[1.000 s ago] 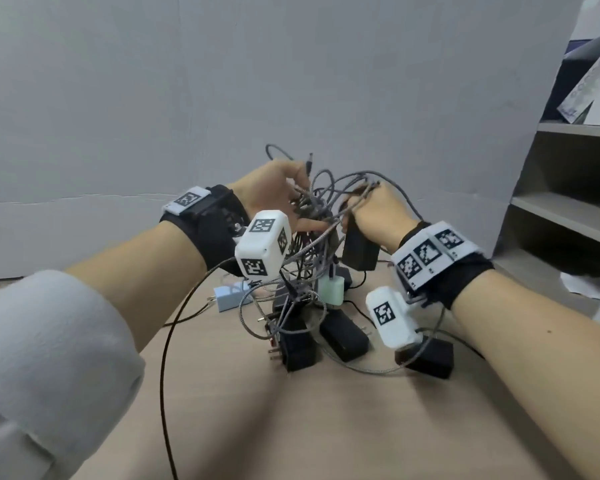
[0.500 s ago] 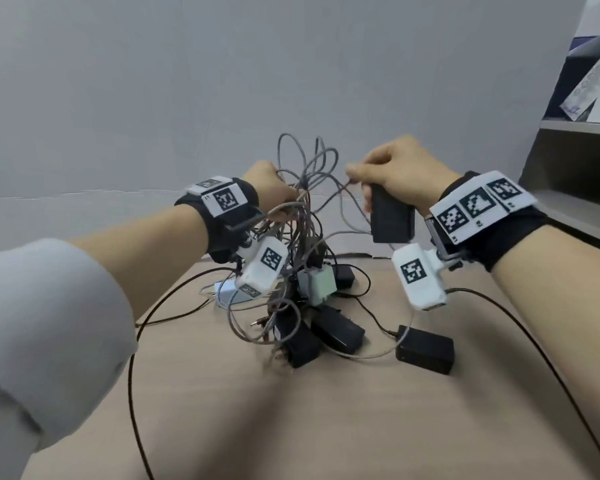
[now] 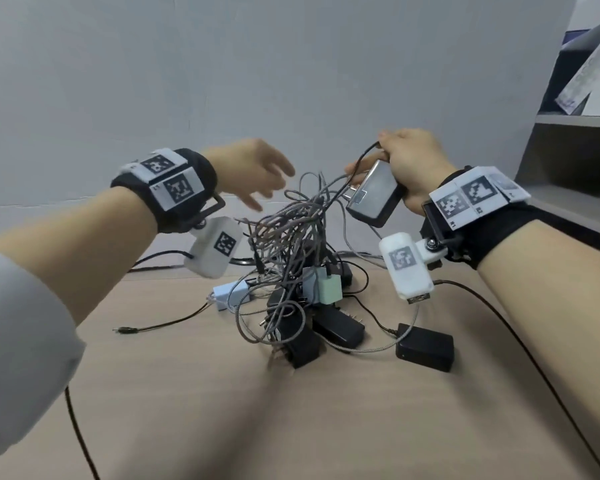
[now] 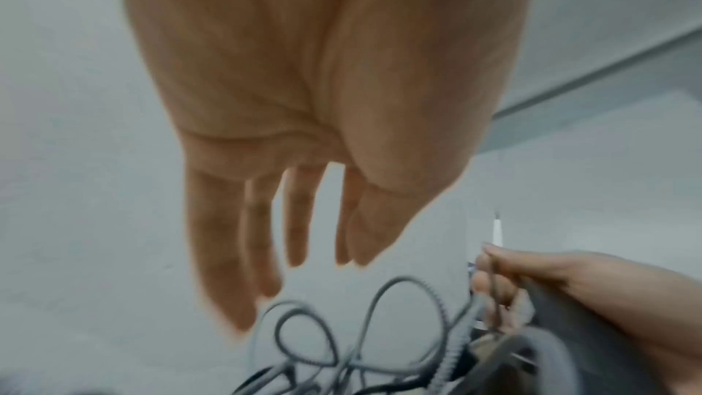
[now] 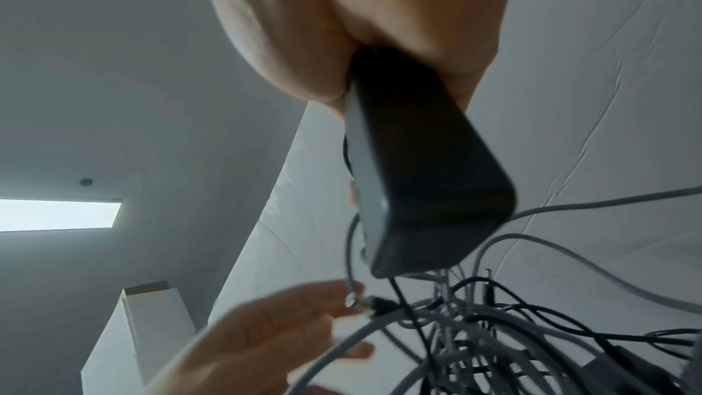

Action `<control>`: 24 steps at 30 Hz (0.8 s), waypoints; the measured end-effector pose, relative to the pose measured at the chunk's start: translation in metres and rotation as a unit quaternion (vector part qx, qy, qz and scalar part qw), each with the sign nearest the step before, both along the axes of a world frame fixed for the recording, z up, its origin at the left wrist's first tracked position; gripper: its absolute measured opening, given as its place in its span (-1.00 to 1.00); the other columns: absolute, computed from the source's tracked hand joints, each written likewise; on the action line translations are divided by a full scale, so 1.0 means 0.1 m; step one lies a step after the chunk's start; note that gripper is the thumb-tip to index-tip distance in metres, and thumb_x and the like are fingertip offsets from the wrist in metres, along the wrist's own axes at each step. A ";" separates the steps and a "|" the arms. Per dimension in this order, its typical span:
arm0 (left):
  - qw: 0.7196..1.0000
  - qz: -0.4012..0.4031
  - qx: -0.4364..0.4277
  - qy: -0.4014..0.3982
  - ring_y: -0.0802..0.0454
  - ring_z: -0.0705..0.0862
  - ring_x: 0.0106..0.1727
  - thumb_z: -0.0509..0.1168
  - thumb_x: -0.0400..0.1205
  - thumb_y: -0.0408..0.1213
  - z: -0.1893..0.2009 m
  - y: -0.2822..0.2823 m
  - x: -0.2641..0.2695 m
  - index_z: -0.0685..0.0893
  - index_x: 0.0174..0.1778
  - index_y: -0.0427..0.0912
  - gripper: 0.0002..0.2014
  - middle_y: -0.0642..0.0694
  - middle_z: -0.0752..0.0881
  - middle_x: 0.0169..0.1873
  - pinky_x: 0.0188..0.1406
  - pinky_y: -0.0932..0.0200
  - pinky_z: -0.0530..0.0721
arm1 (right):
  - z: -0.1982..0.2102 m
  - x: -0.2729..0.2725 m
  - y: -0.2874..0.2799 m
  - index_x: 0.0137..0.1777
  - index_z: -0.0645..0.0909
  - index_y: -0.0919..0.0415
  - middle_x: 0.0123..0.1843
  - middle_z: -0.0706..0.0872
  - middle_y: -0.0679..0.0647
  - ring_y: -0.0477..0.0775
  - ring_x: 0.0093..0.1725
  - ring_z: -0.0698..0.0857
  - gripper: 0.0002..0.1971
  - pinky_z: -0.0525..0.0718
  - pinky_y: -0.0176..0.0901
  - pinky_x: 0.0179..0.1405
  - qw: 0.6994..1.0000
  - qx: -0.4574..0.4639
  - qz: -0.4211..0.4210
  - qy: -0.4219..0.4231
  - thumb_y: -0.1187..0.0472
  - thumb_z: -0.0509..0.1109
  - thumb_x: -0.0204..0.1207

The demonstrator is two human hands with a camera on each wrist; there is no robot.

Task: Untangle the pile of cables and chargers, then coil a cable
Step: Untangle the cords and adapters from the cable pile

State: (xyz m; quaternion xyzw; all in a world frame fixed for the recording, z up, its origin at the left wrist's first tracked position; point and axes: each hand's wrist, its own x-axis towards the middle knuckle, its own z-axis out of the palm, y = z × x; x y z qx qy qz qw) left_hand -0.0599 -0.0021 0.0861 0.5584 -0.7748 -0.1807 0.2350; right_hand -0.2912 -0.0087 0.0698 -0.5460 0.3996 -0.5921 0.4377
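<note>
A tangle of grey braided and black cables (image 3: pixel 291 230) rises from the middle of the wooden table (image 3: pixel 361 427). My right hand (image 3: pixel 406 161) grips a black charger brick (image 3: pixel 374 199) lifted above the tangle, its thin black cable looping over my fingers. The right wrist view shows that brick (image 5: pixel 421 179) held in my palm, with cables (image 5: pixel 494 326) hanging below it. My left hand (image 3: pixel 257 174) hovers left of the tangle, fingers straight and spread, holding nothing. Its fingers (image 4: pixel 258 239) point down at grey cable loops (image 4: pixel 364 329).
Under the tangle lie several black adapters (image 3: pixel 340 329), one off to the right (image 3: pixel 425 346), a mint green charger (image 3: pixel 329 289) and a light blue one (image 3: pixel 231 294). A loose black cable end (image 3: pixel 125 330) lies on the left. Grey shelves (image 3: pixel 568 168) stand at right.
My left hand has let go of the cables and opened, drawing away to the left. My right hand has tilted the black charger brick, and the cable bundle has sagged lower.
</note>
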 end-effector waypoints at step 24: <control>0.944 0.013 0.071 -0.321 0.08 0.62 -0.10 0.43 0.59 0.02 -0.57 -0.29 0.05 0.71 -0.16 0.12 -0.90 0.07 0.72 -0.11 -0.02 0.08 0.53 | -0.05 -0.08 -0.04 -0.23 0.39 0.26 -0.63 0.52 0.12 0.14 -0.56 0.65 -0.77 0.76 0.01 -0.38 0.998 0.045 -0.041 -0.031 0.40 0.15 0.69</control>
